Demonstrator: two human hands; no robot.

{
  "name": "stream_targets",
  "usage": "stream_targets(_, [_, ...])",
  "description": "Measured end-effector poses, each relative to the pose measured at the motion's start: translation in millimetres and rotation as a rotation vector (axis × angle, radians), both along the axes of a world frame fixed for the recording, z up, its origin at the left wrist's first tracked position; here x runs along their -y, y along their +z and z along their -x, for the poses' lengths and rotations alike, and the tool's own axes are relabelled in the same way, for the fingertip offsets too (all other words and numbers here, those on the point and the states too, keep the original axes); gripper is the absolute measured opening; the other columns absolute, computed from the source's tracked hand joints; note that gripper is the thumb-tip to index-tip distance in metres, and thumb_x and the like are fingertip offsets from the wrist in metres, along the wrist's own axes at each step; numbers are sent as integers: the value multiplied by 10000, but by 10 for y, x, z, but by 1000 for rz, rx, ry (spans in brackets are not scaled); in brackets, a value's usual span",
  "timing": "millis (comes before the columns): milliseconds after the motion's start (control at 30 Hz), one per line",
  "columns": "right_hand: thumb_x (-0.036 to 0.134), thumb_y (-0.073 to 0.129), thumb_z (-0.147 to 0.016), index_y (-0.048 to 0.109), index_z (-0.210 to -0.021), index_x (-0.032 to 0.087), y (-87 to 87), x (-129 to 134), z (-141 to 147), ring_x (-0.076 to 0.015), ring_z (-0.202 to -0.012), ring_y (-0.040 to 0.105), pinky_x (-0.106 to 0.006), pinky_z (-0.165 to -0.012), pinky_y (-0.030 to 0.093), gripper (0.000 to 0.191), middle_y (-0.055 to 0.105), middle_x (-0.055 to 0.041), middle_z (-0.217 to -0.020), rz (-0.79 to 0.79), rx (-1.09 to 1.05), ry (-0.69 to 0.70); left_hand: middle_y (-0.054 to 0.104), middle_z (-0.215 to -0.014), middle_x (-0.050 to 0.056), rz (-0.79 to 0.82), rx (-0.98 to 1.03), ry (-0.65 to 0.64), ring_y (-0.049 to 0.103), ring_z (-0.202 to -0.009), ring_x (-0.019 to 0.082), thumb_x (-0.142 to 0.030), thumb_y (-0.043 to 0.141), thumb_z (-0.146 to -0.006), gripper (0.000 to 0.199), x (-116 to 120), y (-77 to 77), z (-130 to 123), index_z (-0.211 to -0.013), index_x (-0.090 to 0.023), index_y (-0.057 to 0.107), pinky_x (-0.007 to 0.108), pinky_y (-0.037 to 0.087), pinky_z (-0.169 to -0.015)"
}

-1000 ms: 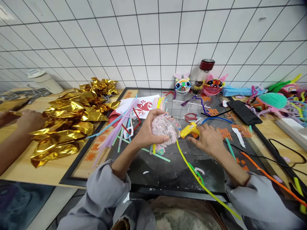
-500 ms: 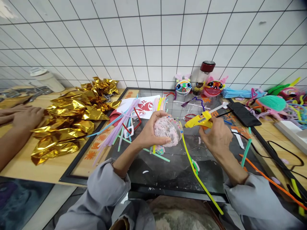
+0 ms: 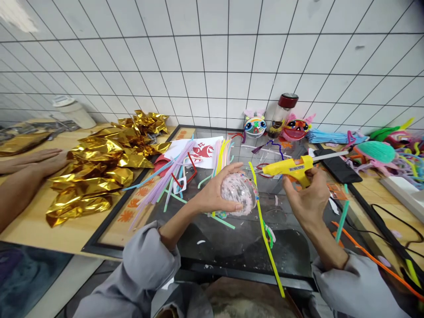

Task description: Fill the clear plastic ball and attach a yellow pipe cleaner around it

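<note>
My left hand (image 3: 215, 190) is closed around a clear plastic ball (image 3: 243, 190) with pale pink fuzzy stuff in it and coloured dots along its right edge. A long yellow pipe cleaner (image 3: 265, 234) runs down along that edge, its upper end rising past the ball and its lower end hanging over the table's front. In my right hand (image 3: 309, 194) is a yellow hot glue gun (image 3: 288, 168) with a white glue stick (image 3: 331, 155) out of its back. Its nozzle points left, just above the ball and near the pipe cleaner; I cannot tell whether they touch.
Gold foil (image 3: 109, 154) lies at left, beside another person's hands (image 3: 43, 163). Loose pipe cleaners (image 3: 162, 181) and a red paper-cut (image 3: 202, 152) lie behind my left hand. Decorated faces (image 3: 255, 126), a bottle (image 3: 281, 115) and a black phone (image 3: 338, 165) are farther back. Black cable (image 3: 397, 221) crosses the right side.
The glue gun has turned more level, its glue stick now pointing right. The ball has shifted slightly right and down, and the yellow pipe cleaner hangs straighter, its top end standing higher.
</note>
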State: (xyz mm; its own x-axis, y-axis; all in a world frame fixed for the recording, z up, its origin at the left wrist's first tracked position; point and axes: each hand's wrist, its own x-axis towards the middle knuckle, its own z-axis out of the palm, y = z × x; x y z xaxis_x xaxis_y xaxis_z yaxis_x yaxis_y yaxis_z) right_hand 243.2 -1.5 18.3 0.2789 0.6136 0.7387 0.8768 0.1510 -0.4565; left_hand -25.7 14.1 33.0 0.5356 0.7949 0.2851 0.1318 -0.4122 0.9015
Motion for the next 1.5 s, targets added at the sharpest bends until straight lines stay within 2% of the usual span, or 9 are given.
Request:
stream_targets(233, [436, 715, -725, 564, -1028, 201, -19, -45, -23, -250, -809, 672, -401, -722, 561, 412, 662, -64, -910, -23, -165, 50, 573, -1402, 144, 13, -4, -24, 518, -1342, 376, -526, 881, -560, 1089, 6, 15, -18, -1486, -238, 385, 547, 347, -1173])
stream_targets(400, [431, 730, -722, 589, -1027, 197, -19, -36, 4, -253, -823, 683, -406, -738, 569, 409, 674, -62, -905, 33, -175, 125, 580, -1386, 130, 25, -14, -46, 522, -1333, 372, -531, 876, -571, 1101, 10, 20, -28, -1505, -240, 371, 532, 356, -1172])
stream_targets(500, [440, 725, -727, 588, -1007, 194, -19, -29, 9, -256, -814, 681, -412, -729, 567, 397, 676, -65, -900, 37, -203, 112, 573, -1391, 132, 19, -16, -59, 526, -1328, 370, -527, 878, -574, 1124, 10, 15, -21, -1523, -242, 346, 531, 357, -1171])
stream_targets(833, [430, 731, -712, 590, -953, 218, 25, 25, 55, -205, -681, 589, -356, -623, 529, 351, 601, -24, -817, 14, -130, 102, 578, -1419, 131, 71, -89, -113, 531, -1330, 368, -490, 871, -590, 1184, 21, 46, -25, -1569, -225, 261, 514, 353, -1179])
stream_targets(1033, [367, 739, -725, 589, -990, 216, 64, 85, 119, -163, -638, 572, -308, -590, 505, 340, 603, 3, -812, 35, -302, 216, 561, -1453, 151, 129, -90, -98, 522, -1349, 368, -465, 878, -576, 1167, 39, 76, -31, -1551, -192, 297, 497, 370, -1168])
stream_targets(1133, [371, 725, -750, 574, -881, 223, 155, 73, 115, -138, -576, 504, -294, -560, 472, 250, 553, 29, -728, 36, -343, 249, 575, -1433, 154, 125, -10, -78, 539, -1330, 357, -463, 891, -552, 1158, 20, 45, -23, -1528, -183, 334, 484, 367, -1170])
stream_targets(1233, [402, 745, -730, 554, -814, 227, 305, 33, 111, -124, -538, 446, -284, -530, 424, 273, 507, 47, -673, -32, -199, 226, 617, -1373, 157, 147, 18, -62, 582, -1272, 352, -487, 885, -551, 1090, 0, 21, -4, -1474, -150, 412, 455, 427, -1118])
stream_targets(1333, [373, 735, -722, 539, -785, 224, 424, 9, 137, -114, -517, 411, -271, -503, 368, 254, 472, 54, -649, -188, 23, 176, 658, -1293, 132, 167, -1, -49, 638, -1162, 325, -487, 873, -571, 994, -10, 18, 20, -1415, -150, 472, 425, 490, -1034])
stream_targets(1500, [270, 690, -745, 567, -792, 211, 333, 52, 157, -116, -506, 396, -270, -493, 323, 144, 462, 47, -633, -300, 248, 170, 665, -1257, 121, 145, -24, -56, 629, -1147, 324, -486, 865, -561, 947, -15, 38, 35, -1368, -147, 504, 427, 487, -1023])
